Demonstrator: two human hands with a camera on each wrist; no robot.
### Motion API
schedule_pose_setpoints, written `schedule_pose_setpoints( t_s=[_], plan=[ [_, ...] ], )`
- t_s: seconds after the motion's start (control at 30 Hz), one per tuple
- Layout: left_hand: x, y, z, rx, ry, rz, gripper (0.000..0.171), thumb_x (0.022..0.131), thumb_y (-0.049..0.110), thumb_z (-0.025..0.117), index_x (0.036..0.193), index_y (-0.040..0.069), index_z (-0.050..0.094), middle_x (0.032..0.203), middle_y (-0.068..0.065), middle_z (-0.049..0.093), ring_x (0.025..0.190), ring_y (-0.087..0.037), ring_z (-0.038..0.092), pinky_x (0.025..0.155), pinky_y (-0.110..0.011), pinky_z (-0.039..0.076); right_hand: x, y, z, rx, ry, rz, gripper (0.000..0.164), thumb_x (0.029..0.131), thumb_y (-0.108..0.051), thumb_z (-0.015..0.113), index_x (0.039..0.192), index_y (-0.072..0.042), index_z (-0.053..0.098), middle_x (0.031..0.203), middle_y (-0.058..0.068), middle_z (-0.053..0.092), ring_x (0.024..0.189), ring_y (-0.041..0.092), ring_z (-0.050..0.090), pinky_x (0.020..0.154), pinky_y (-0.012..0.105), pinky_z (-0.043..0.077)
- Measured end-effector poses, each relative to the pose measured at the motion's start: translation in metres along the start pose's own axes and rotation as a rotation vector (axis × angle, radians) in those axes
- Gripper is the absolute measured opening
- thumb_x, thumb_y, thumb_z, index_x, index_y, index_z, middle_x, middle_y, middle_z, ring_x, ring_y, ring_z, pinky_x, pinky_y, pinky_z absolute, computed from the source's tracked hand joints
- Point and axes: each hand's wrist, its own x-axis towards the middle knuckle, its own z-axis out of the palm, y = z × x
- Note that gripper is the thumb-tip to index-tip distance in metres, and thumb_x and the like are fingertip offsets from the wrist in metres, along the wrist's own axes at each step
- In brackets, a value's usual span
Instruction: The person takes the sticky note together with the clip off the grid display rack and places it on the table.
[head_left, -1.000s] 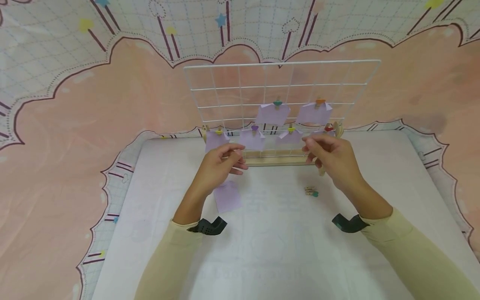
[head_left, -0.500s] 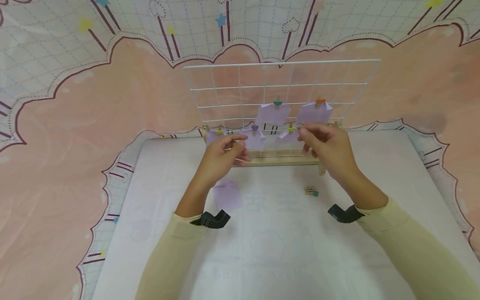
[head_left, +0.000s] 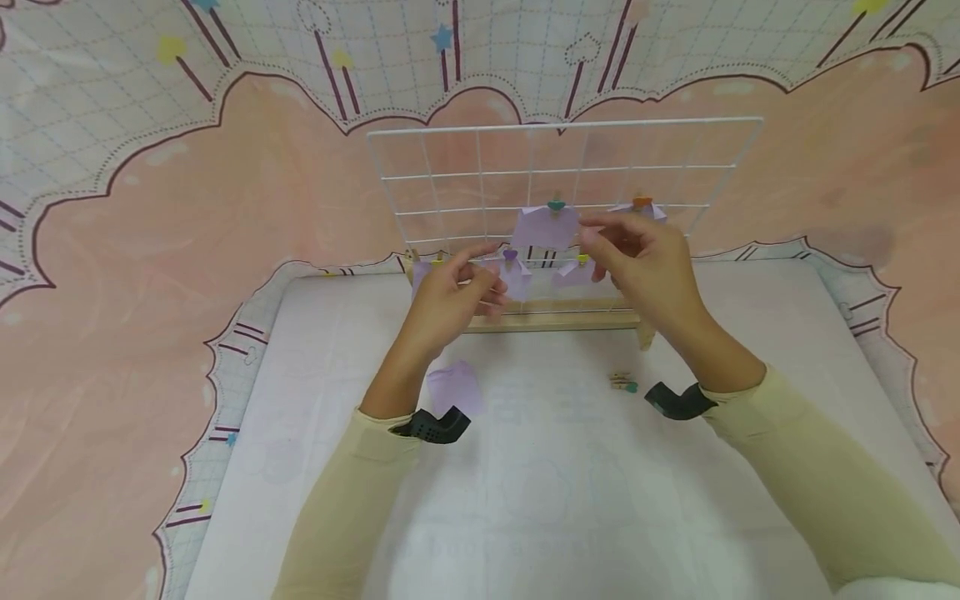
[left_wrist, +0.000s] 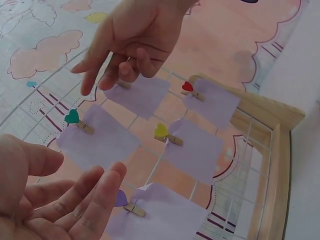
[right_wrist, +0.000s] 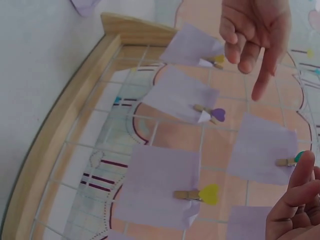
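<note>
Loose and partly wide, the left grip (head_left: 450, 304) has its thumb apart from its bent fingers, with bare space between them. It is in front of a white wire grid rack (head_left: 531, 173), near the low paper with the purple heart peg (left_wrist: 121, 198). Right grip (head_left: 645, 262) is loose too, its pointing finger stretched out and its other fingers softly bent, with a narrow gap between thumb and pointing finger. Its fingertips are just beside a pale purple square paper (left_wrist: 100, 140) that hangs from a small wooden peg with a teal heart (left_wrist: 72, 116). I cannot tell if they touch it.

The rack stands at the far edge of the white desk (head_left: 562, 500), on a pale wooden base (head_left: 555, 322). More purple papers hang on it, from an orange heart peg (head_left: 642, 202), a red heart peg (left_wrist: 187, 87), a yellow heart peg (left_wrist: 161, 131) and another yellow heart peg (right_wrist: 218, 59) at the rack's left end. The right hand partly covers the paper under the orange heart.

One loose purple paper (head_left: 455, 387) lies on the desk, toward its left edge. A little heap of wooden pegs (head_left: 622, 382), showing a teal heart, lies toward the right edge.
</note>
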Motion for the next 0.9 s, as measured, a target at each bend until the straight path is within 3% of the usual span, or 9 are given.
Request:
schedule_pose_setpoints(
  t_s=[0.33,0.47,0.7,0.9],
  plan=[
    [0.012,0.007,0.004,0.015,0.003,0.017,0.045,0.105,0.021,0.057,0.15,0.02,0.05,0.102,-0.02,0.069,0.089,-0.03,0.077,0.079,-0.04,0.064,0.017,-0.012,0.007,-0.061,0.008,-0.022,0.035,0.096,-0.033,0.072,0.131,-0.027,0.07,0.09,-0.001,0.072,0.062,0.022,0.062,0.056,0.023,0.05],
    [0.017,0.008,0.006,0.023,-0.004,0.031,0.049,0.105,0.023,0.058,0.152,0.016,0.047,0.102,-0.019,0.069,0.089,-0.029,0.077,0.08,-0.04,0.064,0.024,-0.015,0.009,-0.083,0.007,-0.019,0.037,0.096,-0.034,0.072,0.132,-0.025,0.07,0.092,0.003,0.074,0.062,0.027,0.064,0.052,0.023,0.05],
    [0.024,0.008,0.011,-0.003,0.001,0.068,0.046,0.105,0.021,0.058,0.15,0.011,0.049,0.096,-0.017,0.069,0.086,-0.03,0.077,0.075,-0.036,0.065,0.035,-0.018,0.015,-0.109,0.016,-0.007,0.039,0.095,-0.032,0.075,0.133,-0.025,0.07,0.089,0.009,0.074,0.054,0.024,0.061,0.047,0.022,0.046],
    [0.028,0.012,0.015,-0.013,0.008,0.059,0.041,0.105,0.019,0.057,0.145,0.013,0.052,0.101,-0.026,0.07,0.085,-0.027,0.077,0.076,-0.035,0.065,0.043,-0.015,0.019,-0.232,0.049,-0.119,0.039,0.094,-0.031,0.075,0.132,-0.019,0.07,0.084,0.011,0.075,0.056,0.019,0.064,0.047,0.016,0.046]
  ],
)
